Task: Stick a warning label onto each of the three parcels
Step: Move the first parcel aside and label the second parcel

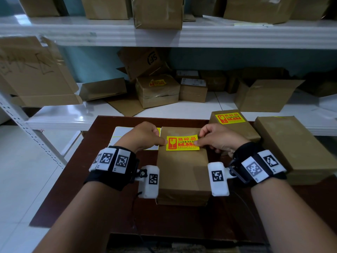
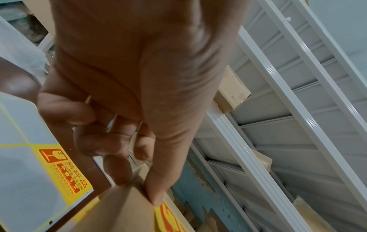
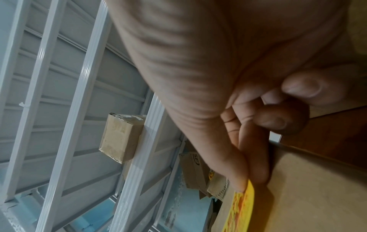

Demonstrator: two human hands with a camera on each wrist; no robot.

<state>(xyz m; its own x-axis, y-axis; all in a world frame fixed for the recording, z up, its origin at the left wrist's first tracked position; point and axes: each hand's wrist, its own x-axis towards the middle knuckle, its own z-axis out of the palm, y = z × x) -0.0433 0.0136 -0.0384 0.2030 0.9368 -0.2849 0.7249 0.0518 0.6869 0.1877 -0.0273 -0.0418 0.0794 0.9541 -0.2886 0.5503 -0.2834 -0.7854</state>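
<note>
A brown parcel point(image 1: 182, 168) lies lengthwise in the middle of the dark table point(image 1: 87, 179). A yellow warning label point(image 1: 182, 142) sits across its far end, held at both short edges. My left hand point(image 1: 162, 141) pinches the label's left edge, with the thumb tip point(image 2: 155, 199) on the label point(image 2: 168, 219). My right hand point(image 1: 197, 141) pinches the right edge between thumb and forefinger point(image 3: 256, 169), and that edge of the label point(image 3: 242, 208) stands slightly off the parcel point(image 3: 307, 196). A labelled parcel point(image 1: 237, 130) is at the back right. An unlabelled parcel point(image 1: 295, 147) lies at the far right.
A white label sheet point(image 1: 120, 136) lies left of the middle parcel, with one yellow label point(image 2: 63, 169) on it. Behind the table, white shelves point(image 1: 182, 35) hold several cardboard boxes. The near half of the table is bare on both sides of the parcel.
</note>
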